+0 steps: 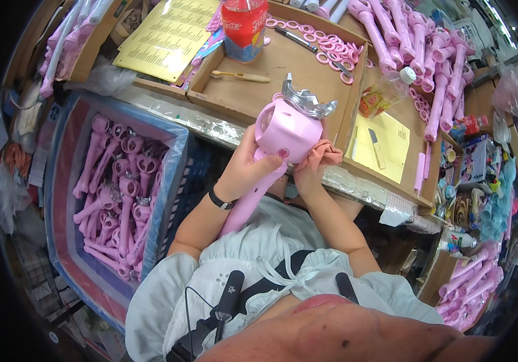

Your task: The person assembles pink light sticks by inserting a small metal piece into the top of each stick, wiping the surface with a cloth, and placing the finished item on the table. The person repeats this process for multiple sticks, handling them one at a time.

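A pink toy wand (292,133) with a wide hollow head and a silver crown (307,101) is held tilted in front of me, its handle running down toward my lap. My left hand (239,169) is closed around it just below the head, thumb pressed near a small dark pink emblem. At the head's right side, my right hand (309,176) grips a crumpled salmon-coloured cloth (321,155), which touches or nearly touches the wand. Part of that hand is hidden behind the wand and cloth.
A blue-rimmed crate (177,142) of pink wands stands at left. On the bench, a cardboard tray (253,99) holds pink rings (331,45), a toothbrush (241,76) and a red-labelled bottle (244,30). Right of it lie a clear bottle (386,93), yellow paper (392,136) and wand handles (446,84).
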`<state>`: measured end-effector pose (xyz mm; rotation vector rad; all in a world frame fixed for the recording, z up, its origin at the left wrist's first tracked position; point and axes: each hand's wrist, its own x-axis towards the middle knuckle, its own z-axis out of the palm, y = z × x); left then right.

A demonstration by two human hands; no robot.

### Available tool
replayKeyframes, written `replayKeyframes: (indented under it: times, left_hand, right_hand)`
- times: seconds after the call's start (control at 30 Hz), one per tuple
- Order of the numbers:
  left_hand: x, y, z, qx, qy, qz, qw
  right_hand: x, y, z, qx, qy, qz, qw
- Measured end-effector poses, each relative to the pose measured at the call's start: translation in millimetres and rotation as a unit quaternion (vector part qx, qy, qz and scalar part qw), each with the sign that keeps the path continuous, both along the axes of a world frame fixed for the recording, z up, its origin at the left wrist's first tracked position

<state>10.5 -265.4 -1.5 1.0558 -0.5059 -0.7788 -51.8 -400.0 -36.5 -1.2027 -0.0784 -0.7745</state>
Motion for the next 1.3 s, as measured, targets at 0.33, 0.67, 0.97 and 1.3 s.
replayKeyframes:
  times: [0.33, 0.67, 0.97, 1.3]
  left_hand:
    - [-5.8, 3.0, 2.8, -0.021, -0.017, -0.032, 0.999]
    - [-12.0, 5.7, 12.5, 0.019, -0.118, -0.007, 0.993]
    - [-3.2, 14.3, -4.4, -0.045, -0.081, -0.098, 0.991]
    - [-7.5, -10.0, -1.1, 0.061, -0.259, 0.092, 0.960]
  right_hand:
    - [4.7, -41.2, 17.4, 0.216, 0.026, 0.197, 0.956]
    - [1.9, -41.8, 40.7, 0.230, 0.108, 0.272, 0.928]
    - [-20.7, -29.7, 79.7, 0.057, 0.089, 0.200, 0.974]
    - [-11.9, -28.2, 68.8, 0.156, 0.135, 0.068, 0.976]
